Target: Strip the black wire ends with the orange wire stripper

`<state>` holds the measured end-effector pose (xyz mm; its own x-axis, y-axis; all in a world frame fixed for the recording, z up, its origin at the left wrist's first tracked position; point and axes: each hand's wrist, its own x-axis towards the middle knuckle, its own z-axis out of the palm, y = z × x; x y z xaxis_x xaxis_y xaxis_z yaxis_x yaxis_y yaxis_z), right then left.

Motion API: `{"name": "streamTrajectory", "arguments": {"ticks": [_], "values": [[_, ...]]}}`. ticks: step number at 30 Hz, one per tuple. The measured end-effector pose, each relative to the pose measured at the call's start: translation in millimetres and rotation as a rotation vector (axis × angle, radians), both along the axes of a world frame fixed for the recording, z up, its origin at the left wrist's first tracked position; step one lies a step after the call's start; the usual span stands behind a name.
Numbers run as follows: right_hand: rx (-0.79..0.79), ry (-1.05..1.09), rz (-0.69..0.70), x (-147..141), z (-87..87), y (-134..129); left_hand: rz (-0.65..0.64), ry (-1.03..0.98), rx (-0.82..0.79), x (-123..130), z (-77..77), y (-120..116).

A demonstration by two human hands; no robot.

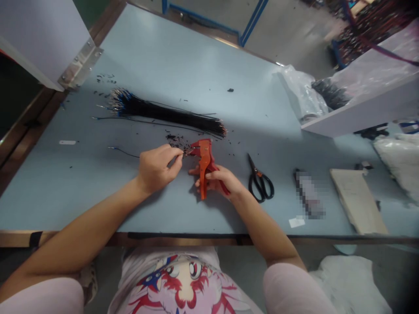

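pale blue worktop (pixel 81 192) stretches out before us, with grey floor and a blue metal frame (pixel 209 24) beyond its far edge. at the far left we have a white panel (pixel 42 35) with a metal bracket (pixel 81 65) at its foot. next comes a small white strip (pixel 67 142) lying flat, with dark scraps (pixel 106 78) scattered farther off. a thick bundle of black wires (pixel 170 113) lies from left to middle, its blue and silver tips to the left; one loose wire (pixel 147 121) runs along its near side. nearer to us, a single wire (pixel 126 152) has its tipped end to the left and passes behind our left hand (pixel 160 165), whose thumb and forefinger pinch together on it. those fingertips are just beside the mouth of an orange and red wire stripper (pixel 205 165); we cannot tell whether the wire sits inside. our right hand (pixel 218 181) is clamped round the stripper's handles. to its right, black-handled scissors (pixel 260 181) point to the far side. farther right we see a white slip (pixel 297 223), a pixelated object (pixel 307 194) and a beige flat piece (pixel 358 200), with a plastic bag (pixel 401 163) near the right edge.
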<state>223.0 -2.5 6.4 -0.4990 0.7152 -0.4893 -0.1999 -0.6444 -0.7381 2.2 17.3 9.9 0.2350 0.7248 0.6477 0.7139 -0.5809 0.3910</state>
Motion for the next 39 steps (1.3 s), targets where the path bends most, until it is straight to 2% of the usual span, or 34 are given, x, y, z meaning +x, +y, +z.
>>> {"name": "streamTrajectory", "arguments": {"ticks": [4, 7, 9, 14, 21, 28, 32, 35, 37, 39], "values": [[0.110, 0.030, 0.003, -0.4, -1.0, 0.1, -0.017, -0.102, -0.040, 2.8, -0.7, -1.2], [0.153, 0.167, -0.046, -1.4, 0.6, -3.0, -0.017, -0.254, -0.122, 4.8, 1.4, -1.9], [0.147, 0.235, -0.058, -2.3, 0.0, -4.7, -0.007, -0.337, -0.173, 5.7, 3.2, -2.1], [0.063, 0.245, 0.007, -4.2, -2.9, -6.5, 0.039, -0.467, -0.215, 5.9, 5.1, -2.3], [0.025, 0.334, 0.122, -5.4, 4.7, -13.1, 0.013, -0.510, -0.219, 6.3, 4.4, -3.3], [-0.001, 0.458, 0.151, -7.0, 2.4, -17.2, -0.104, -0.594, -0.300, 14.3, -0.8, -7.8], [0.009, 0.500, 0.154, -8.3, 1.0, -20.1, -0.153, -0.612, -0.189, 18.2, -1.2, -16.5], [0.006, 0.514, 0.113, -9.6, 3.3, -21.2, -0.252, -0.565, -0.088, 21.2, -0.4, -24.9], [0.005, 0.506, 0.101, -10.6, 5.4, -21.5, -0.288, -0.539, -0.135, 23.9, -0.1, -29.1], [-0.002, 0.500, 0.117, -11.8, 7.0, -22.1, -0.275, -0.537, -0.252, 26.7, -0.4, -31.5]]}}
